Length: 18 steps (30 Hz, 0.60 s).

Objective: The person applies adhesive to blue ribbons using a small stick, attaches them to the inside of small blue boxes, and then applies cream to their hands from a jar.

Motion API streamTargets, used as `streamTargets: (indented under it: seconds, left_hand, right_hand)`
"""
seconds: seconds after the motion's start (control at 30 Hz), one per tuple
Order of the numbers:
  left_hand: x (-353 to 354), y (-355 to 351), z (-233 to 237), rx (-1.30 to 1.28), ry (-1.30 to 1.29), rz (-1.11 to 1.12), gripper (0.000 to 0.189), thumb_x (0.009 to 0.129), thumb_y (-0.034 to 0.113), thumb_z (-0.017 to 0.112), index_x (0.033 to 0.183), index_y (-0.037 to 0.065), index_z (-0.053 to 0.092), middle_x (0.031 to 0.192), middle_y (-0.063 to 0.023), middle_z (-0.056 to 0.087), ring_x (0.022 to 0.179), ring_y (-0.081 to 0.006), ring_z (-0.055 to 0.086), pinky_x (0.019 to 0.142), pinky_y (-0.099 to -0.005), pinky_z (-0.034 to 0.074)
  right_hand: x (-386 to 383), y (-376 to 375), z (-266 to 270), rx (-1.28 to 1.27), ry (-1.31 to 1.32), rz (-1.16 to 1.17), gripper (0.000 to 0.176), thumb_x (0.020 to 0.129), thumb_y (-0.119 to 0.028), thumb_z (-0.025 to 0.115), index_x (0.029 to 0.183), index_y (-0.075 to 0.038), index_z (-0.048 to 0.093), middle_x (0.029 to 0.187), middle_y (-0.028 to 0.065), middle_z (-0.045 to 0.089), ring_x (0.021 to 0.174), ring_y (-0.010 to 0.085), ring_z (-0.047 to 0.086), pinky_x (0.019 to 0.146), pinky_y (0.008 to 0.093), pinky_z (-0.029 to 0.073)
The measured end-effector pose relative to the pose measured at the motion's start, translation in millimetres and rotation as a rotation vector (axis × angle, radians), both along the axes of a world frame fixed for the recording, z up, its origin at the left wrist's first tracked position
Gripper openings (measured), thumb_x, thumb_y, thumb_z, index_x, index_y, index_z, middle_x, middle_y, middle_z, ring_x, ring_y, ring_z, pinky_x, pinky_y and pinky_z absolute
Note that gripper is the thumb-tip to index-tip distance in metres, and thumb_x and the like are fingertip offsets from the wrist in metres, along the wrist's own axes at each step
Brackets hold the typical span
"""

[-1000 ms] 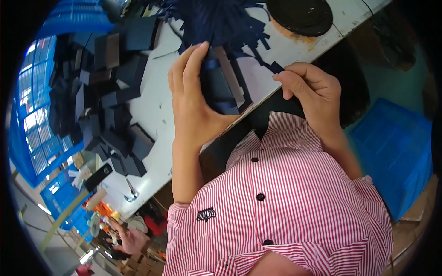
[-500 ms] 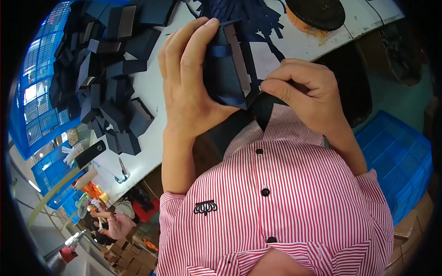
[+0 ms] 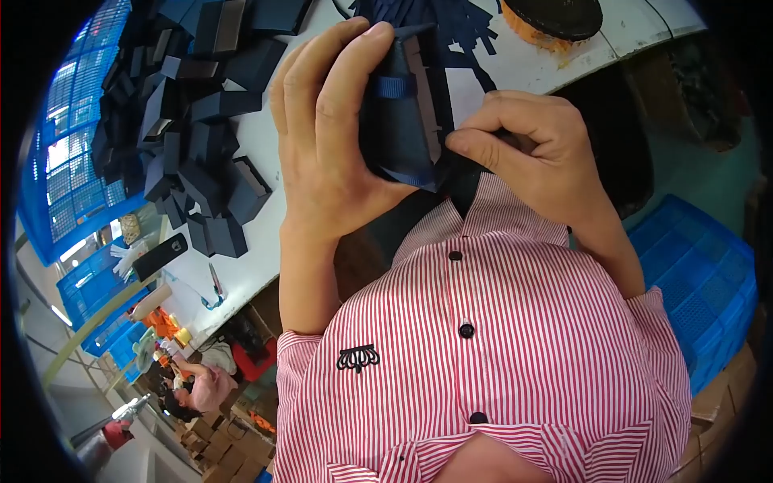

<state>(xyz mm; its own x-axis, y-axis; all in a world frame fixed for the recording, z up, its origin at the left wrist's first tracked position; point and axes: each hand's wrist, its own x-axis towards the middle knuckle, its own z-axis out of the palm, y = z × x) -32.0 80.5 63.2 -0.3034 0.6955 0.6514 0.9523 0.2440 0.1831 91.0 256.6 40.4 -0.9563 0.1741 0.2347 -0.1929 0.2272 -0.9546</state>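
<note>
My left hand [image 3: 322, 153] is wrapped round a dark navy cardboard box [image 3: 390, 133], fingers along its far side and thumb near its lower end. The box is tilted, and a greyish inner edge [image 3: 422, 105] faces right. A blue ribbon band [image 3: 392, 87] crosses its upper part; another strip of blue ribbon [image 3: 409, 175] lies at the lower end. Close to the box's right edge, my right hand [image 3: 535, 153] is closed in a pinch of thumb and forefinger. Whatever sits between those fingertips is too small or hidden to make out.
Many dark boxes [image 3: 205, 181] are heaped at the left beside a blue crate [image 3: 60, 161]. Cut navy ribbons [image 3: 451, 24] and a round black-topped object [image 3: 555, 20] lie at the back of the white table [image 3: 555, 79]. Another blue crate [image 3: 684, 274] stands right; a person [image 3: 211, 386] sits lower left.
The box has turned slightly in my left hand's grip, its top shifting right. My right hand has moved a little left and up, still pinched. The person in the background has leaned over.
</note>
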Motion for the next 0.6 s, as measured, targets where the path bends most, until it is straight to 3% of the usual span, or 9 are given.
streamTargets:
  seconds: [0.23,0.43,0.6]
  left_hand:
    - [8.8,1.8,8.5,-0.036,0.038,-0.01,0.096,0.054,0.033,0.088,0.137,0.002,0.05,0.136,-0.0156,0.055,0.126,-0.0322,0.05,0.104,-0.0414,0.04]
    - [27.0,11.8,12.6,-0.08,0.095,0.045,0.091,0.054,0.033,0.088,0.134,0.005,0.054,0.132,-0.0143,0.057,0.121,-0.0314,0.052,0.101,-0.0429,0.039]
    - [21.9,8.6,0.9,-0.064,0.072,0.051,0.094,0.051,0.031,0.09,0.134,0.006,0.054,0.13,-0.0141,0.056,0.12,-0.0316,0.053,0.101,-0.042,0.04]
  right_hand:
    - [6.4,-1.4,5.2,0.022,-0.097,-0.011,0.011,0.083,-0.009,0.074,0.08,0.0,0.069,0.068,0.0086,0.063,0.056,0.0163,0.06,0.054,0.0264,0.045]
    - [3.2,-13.3,9.6,0.086,-0.281,-0.123,0.018,0.08,-0.019,0.068,0.077,-0.001,0.068,0.065,0.0133,0.064,0.058,0.0252,0.065,0.061,0.0339,0.052]
    - [1.9,-16.1,-3.8,0.105,-0.25,-0.115,0.019,0.081,-0.02,0.067,0.08,-0.002,0.069,0.064,0.0137,0.062,0.055,0.0239,0.061,0.059,0.0344,0.049]
